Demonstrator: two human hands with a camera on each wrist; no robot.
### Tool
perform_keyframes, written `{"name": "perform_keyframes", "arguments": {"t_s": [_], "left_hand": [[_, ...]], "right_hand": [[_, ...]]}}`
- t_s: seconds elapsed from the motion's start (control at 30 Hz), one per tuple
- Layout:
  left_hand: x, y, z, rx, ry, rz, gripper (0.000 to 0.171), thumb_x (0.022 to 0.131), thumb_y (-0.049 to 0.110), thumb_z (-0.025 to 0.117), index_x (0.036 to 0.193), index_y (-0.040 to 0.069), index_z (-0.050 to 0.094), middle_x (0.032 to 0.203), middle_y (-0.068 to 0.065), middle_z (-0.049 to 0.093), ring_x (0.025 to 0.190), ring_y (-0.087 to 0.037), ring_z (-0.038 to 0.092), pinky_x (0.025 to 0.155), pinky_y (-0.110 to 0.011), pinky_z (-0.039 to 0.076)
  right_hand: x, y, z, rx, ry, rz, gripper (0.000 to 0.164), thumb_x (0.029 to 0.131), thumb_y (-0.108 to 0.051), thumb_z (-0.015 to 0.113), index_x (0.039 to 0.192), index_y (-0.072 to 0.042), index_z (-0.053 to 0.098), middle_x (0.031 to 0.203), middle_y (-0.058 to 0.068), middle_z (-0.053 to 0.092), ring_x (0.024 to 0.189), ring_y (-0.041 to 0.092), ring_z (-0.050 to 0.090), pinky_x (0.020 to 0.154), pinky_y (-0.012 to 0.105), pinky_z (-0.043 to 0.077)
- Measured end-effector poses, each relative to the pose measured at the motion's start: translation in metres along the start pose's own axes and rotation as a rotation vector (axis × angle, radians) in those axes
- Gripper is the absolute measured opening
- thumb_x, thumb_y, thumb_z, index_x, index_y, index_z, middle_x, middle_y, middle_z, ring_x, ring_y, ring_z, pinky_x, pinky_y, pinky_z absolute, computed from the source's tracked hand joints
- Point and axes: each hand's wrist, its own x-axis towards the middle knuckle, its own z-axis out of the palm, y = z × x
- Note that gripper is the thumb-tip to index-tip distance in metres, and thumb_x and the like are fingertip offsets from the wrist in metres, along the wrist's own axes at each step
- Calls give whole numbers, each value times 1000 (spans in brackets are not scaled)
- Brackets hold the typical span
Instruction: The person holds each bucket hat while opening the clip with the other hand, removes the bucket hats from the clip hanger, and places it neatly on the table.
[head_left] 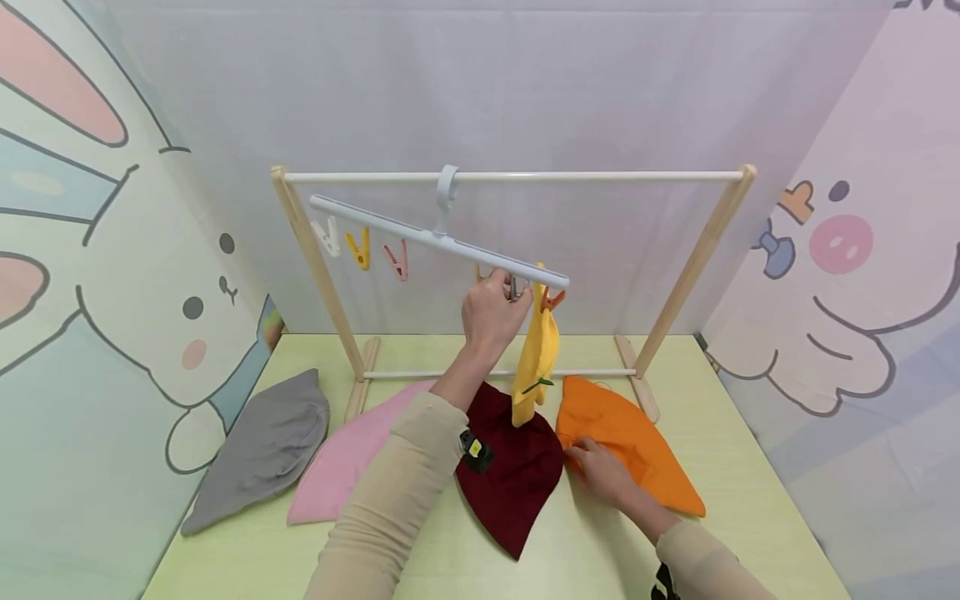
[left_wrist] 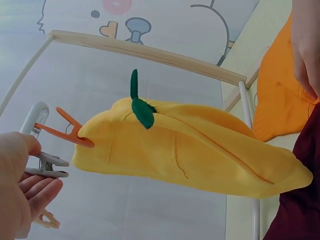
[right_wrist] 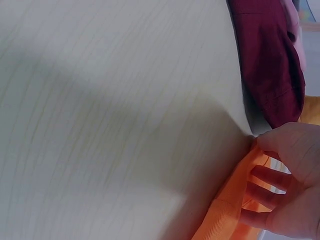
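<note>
My left hand (head_left: pixel 495 312) is raised just under the low right end of a white hanger (head_left: pixel 442 242). It pinches a grey clothespin (left_wrist: pixel 49 165) between thumb and fingers. Beside it a yellow hat (left_wrist: pixel 185 150) with a green leaf hangs from that end by an orange clothespin (left_wrist: pixel 72 131). Down on the table, my right hand (head_left: pixel 603 471) pinches the near edge of an orange hat (head_left: pixel 622 433), thumb on one side of the cloth and fingers on the other. A dark red hat (head_left: pixel 513 475) lies between the two arms, below the yellow one.
The hanger hooks over the top bar of a wooden rack (head_left: pixel 690 271) and tilts down to the right. White (head_left: pixel 327 237), yellow (head_left: pixel 360 248) and pink clothespins (head_left: pixel 397 261) show below its left half. A pink hat (head_left: pixel 352 454) and a grey hat (head_left: pixel 262 450) lie on the left.
</note>
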Motion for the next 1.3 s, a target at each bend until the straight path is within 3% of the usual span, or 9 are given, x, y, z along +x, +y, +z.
{"name": "perform_keyframes", "arguments": {"t_s": [0.3,0.63,0.97,1.3], "left_hand": [[0,1,0,-6,-10,-2,18,80,25,67,78,8,60,70,-2,67,62,-14,64,51,-26,48],[-1,0,-1,-15,-14,-10,18,80,26,66,78,9,60,70,-1,67,63,-14,64,51,-25,47],[-2,1,0,-18,-29,-32,18,80,28,65,79,10,60,71,-1,67,63,-13,63,52,-26,47],[-3,2,-1,-20,-24,-36,18,80,28,65,78,11,60,69,0,66,59,-12,60,49,-23,45]], "right_hand": [[2,2,-1,-2,-13,18,26,76,-8,70,102,-6,67,98,9,58,78,27,58,68,40,50],[5,-1,-23,57,-40,36,31,83,-13,64,113,-5,63,101,9,61,82,24,61,68,37,51],[13,1,-38,106,115,32,42,79,-13,70,119,-6,59,106,13,60,86,27,61,65,37,51],[20,-3,-52,184,138,79,54,79,-16,71,128,-5,51,112,16,56,90,27,59,71,40,50]]}}
